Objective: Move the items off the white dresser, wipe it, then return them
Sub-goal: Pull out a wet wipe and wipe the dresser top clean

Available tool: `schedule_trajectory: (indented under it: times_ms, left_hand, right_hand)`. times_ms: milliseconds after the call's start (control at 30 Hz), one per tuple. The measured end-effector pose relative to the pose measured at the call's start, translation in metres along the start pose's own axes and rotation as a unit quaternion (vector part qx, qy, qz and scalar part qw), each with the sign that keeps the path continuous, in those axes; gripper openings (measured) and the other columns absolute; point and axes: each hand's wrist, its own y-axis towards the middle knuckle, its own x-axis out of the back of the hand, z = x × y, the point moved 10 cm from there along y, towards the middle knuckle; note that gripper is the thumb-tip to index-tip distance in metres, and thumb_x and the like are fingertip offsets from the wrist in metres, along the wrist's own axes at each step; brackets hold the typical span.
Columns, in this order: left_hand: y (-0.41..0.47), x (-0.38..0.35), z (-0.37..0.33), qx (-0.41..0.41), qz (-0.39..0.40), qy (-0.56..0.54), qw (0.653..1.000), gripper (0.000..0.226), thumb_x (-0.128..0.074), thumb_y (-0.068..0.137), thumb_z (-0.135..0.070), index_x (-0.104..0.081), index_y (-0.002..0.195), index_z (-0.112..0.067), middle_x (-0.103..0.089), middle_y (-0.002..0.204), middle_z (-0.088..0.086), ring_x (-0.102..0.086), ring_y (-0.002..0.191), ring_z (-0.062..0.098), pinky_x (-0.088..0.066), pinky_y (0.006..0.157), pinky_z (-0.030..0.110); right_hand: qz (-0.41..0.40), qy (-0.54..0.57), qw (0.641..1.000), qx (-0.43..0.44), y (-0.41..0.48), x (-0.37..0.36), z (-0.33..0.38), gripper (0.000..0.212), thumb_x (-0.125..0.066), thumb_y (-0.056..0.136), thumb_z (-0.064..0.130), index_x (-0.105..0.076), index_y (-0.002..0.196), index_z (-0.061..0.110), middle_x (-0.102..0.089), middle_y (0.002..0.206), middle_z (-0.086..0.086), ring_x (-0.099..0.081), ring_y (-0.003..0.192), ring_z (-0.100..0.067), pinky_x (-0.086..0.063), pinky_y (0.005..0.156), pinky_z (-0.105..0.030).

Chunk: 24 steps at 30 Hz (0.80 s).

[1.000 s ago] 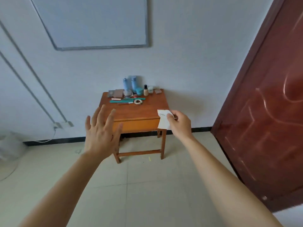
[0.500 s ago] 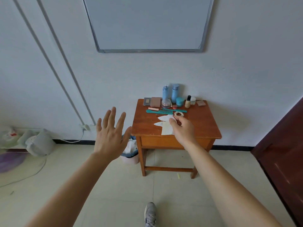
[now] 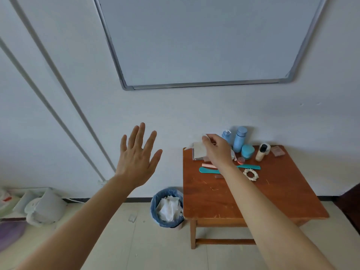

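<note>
A small brown wooden table (image 3: pixel 282 195) stands against the wall. At its back edge are two blue bottles (image 3: pixel 239 139), a teal jar (image 3: pixel 247 152), a small foundation bottle (image 3: pixel 261 152) and a brown compact (image 3: pixel 278 151). A teal comb (image 3: pixel 209 170), partly hidden by my forearm, and a cream scrunchie (image 3: pixel 251 174) lie further forward. My right hand (image 3: pixel 218 151) pinches a white wipe (image 3: pixel 199 152) above the table's back left corner. My left hand (image 3: pixel 137 158) is raised left of the table, fingers spread, holding nothing.
A bin with a blue liner (image 3: pixel 167 207), full of white tissue, stands on the floor against the table's left side. A whiteboard (image 3: pixel 204 39) hangs on the wall above. Bags and a white container (image 3: pixel 46 207) sit on the floor at left. A dark door edge (image 3: pixel 352 203) is at right.
The table has come nearer and shifted right in view. My right hand has carried the wipe from the table's front toward its back left corner. The left hand stays raised and spread.
</note>
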Motion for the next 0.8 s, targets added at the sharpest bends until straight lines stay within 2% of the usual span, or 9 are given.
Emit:
schedule_trajectory:
  times_ms: [67, 167, 300, 367, 467, 567, 633, 700, 800]
  left_hand:
    - [0.026, -0.016, 0.028, -0.014, 0.003, 0.008, 1.0, 0.068, -0.008, 0.097, -0.06, -0.015, 0.155, -0.024, 0.003, 0.163, 0.011, 0.003, 0.15, 0.029, -0.006, 0.119, 0.054]
    - [0.064, -0.047, 0.064, -0.05, 0.022, 0.015, 0.998, 0.066, -0.011, 0.1, -0.059, -0.011, 0.155, -0.023, 0.008, 0.162, 0.011, 0.006, 0.15, 0.029, -0.004, 0.119, 0.055]
    - [0.109, -0.086, 0.1, -0.117, 0.067, 0.011, 0.991, 0.068, -0.013, 0.099, -0.057, -0.002, 0.155, -0.021, 0.008, 0.162, 0.011, 0.005, 0.15, 0.029, -0.005, 0.12, 0.054]
    - [0.126, -0.107, 0.116, -0.146, 0.093, 0.002, 0.985, 0.069, -0.012, 0.098, -0.056, 0.002, 0.155, -0.02, 0.005, 0.163, 0.01, 0.003, 0.15, 0.028, -0.005, 0.12, 0.053]
    - [0.146, -0.146, 0.134, -0.173, 0.119, -0.016, 0.978, 0.069, -0.014, 0.098, -0.055, -0.002, 0.155, -0.018, 0.0, 0.163, 0.012, -0.001, 0.15, 0.029, -0.008, 0.12, 0.054]
    - [0.158, -0.196, 0.147, -0.189, 0.136, -0.023, 0.972, 0.066, -0.024, 0.099, -0.051, -0.018, 0.154, -0.015, -0.009, 0.161, 0.017, -0.01, 0.148, 0.035, -0.018, 0.116, 0.058]
    - [0.159, -0.234, 0.154, -0.184, 0.152, -0.038, 0.97, 0.063, -0.029, 0.1, -0.048, -0.024, 0.152, -0.012, -0.011, 0.16, 0.02, -0.012, 0.147, 0.037, -0.02, 0.115, 0.058]
    - [0.148, -0.281, 0.159, -0.171, 0.19, -0.051, 0.965, 0.063, -0.03, 0.101, -0.046, -0.023, 0.152, -0.012, -0.01, 0.16, 0.02, -0.011, 0.147, 0.037, -0.019, 0.116, 0.057]
    - [0.113, -0.361, 0.167, -0.149, 0.255, -0.053, 0.954, 0.063, -0.026, 0.101, -0.047, -0.015, 0.154, -0.014, -0.002, 0.162, 0.017, -0.005, 0.149, 0.033, -0.014, 0.118, 0.054]
  right_hand:
    - [-0.001, -0.015, 1.0, 0.005, 0.021, -0.026, 0.009, 0.028, -0.05, 0.1, 0.036, -0.066, 0.114, 0.018, -0.063, 0.094, 0.014, -0.057, 0.085, 0.0, -0.042, 0.074, -0.019]
    - [-0.024, -0.024, 0.999, -0.004, 0.044, -0.058, 0.011, 0.029, -0.05, 0.101, 0.035, -0.065, 0.117, 0.018, -0.059, 0.094, 0.019, -0.054, 0.088, 0.0, -0.04, 0.081, -0.021]
    - [-0.072, -0.036, 0.996, -0.049, 0.066, -0.092, 0.005, 0.03, -0.05, 0.101, 0.034, -0.065, 0.119, 0.016, -0.061, 0.102, 0.01, -0.054, 0.099, -0.009, -0.041, 0.086, -0.025]
    - [-0.094, -0.038, 0.991, -0.087, 0.074, -0.109, -0.006, 0.033, -0.05, 0.1, 0.037, -0.065, 0.12, 0.016, -0.065, 0.108, 0.006, -0.058, 0.103, -0.013, -0.047, 0.09, -0.031]
    - [-0.103, -0.055, 0.985, -0.13, 0.085, -0.141, -0.027, 0.031, -0.05, 0.099, 0.04, -0.066, 0.113, 0.018, -0.067, 0.102, 0.003, -0.062, 0.1, -0.017, -0.051, 0.086, -0.036]
    - [-0.099, -0.059, 0.979, -0.17, 0.088, -0.177, -0.056, 0.027, -0.049, 0.101, 0.036, -0.066, 0.102, 0.015, -0.067, 0.092, -0.002, -0.063, 0.09, -0.018, -0.052, 0.081, -0.035]
    - [-0.083, -0.065, 0.975, -0.195, 0.088, -0.203, -0.085, 0.025, -0.05, 0.1, 0.037, -0.066, 0.106, 0.019, -0.069, 0.098, 0.0, -0.064, 0.093, -0.017, -0.054, 0.085, -0.038]
    - [-0.068, -0.082, 0.97, -0.219, 0.083, -0.228, -0.121, 0.027, -0.05, 0.099, 0.037, -0.066, 0.114, 0.02, -0.069, 0.107, 0.003, -0.062, 0.099, -0.015, -0.051, 0.09, -0.036]
    - [-0.042, -0.095, 0.964, -0.245, 0.075, -0.266, -0.178, 0.024, -0.05, 0.099, 0.034, -0.066, 0.111, 0.02, -0.067, 0.101, 0.007, -0.061, 0.096, -0.013, -0.047, 0.084, -0.031]
